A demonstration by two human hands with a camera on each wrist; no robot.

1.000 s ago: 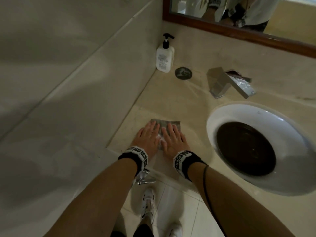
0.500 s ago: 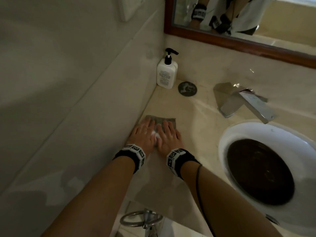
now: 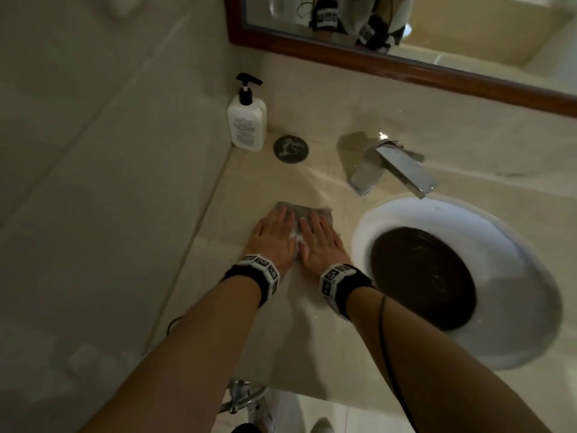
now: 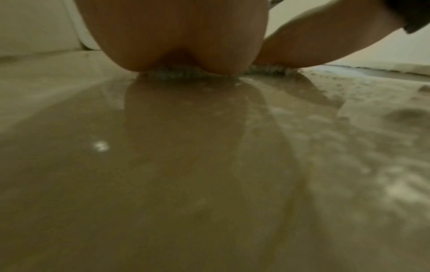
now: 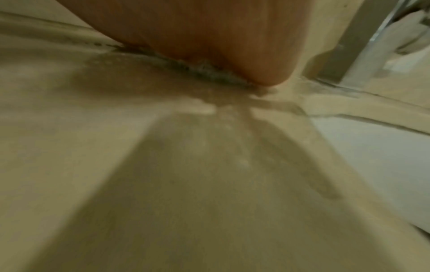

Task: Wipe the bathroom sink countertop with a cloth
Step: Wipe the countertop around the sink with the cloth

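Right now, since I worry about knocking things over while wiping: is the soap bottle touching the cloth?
No, the soap bottle stands in the back corner by the wall, well apart from the cloth under both hands.

Ahead of the hands, bare countertop (image 3: 315, 179) runs toward the back wall, open until the soap bottle (image 3: 246, 121) in the corner and the dark round disc (image 3: 290, 149) just beside it. The side wall (image 3: 125, 182) closes off the left. To the right, the sink (image 3: 499, 276) cuts into the surface, with the tap (image 3: 393, 165) standing behind it and reaching over the rim. Near the front edge the counter looks open, though the wrist views are too blurred to be sure.
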